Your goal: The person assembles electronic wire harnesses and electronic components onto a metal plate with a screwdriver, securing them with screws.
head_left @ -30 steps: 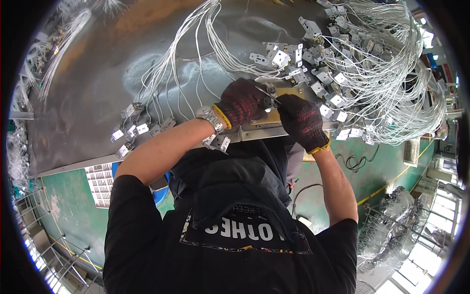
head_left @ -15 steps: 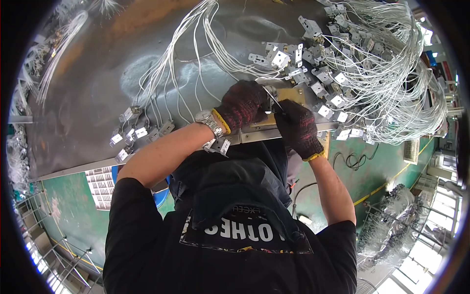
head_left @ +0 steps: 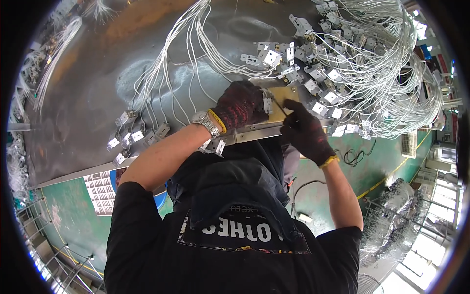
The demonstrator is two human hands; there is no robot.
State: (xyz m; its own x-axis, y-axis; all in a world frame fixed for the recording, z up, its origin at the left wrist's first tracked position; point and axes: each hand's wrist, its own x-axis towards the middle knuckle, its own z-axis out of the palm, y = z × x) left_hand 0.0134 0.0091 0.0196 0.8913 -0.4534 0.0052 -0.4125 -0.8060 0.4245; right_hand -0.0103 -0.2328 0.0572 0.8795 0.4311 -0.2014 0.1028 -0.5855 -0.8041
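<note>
One fisheye view looks steeply down from the person's head, close above the black shirt (head_left: 230,272), facing the left hand (head_left: 240,104) and right hand (head_left: 307,133) at the near edge of the workbench (head_left: 98,112), wide enough to include green floor (head_left: 377,166).

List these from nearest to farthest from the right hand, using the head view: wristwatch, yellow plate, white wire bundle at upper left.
From the right hand:
1. Yellow plate, just up and left.
2. Wristwatch, left of the plate.
3. White wire bundle, at upper left.
</note>
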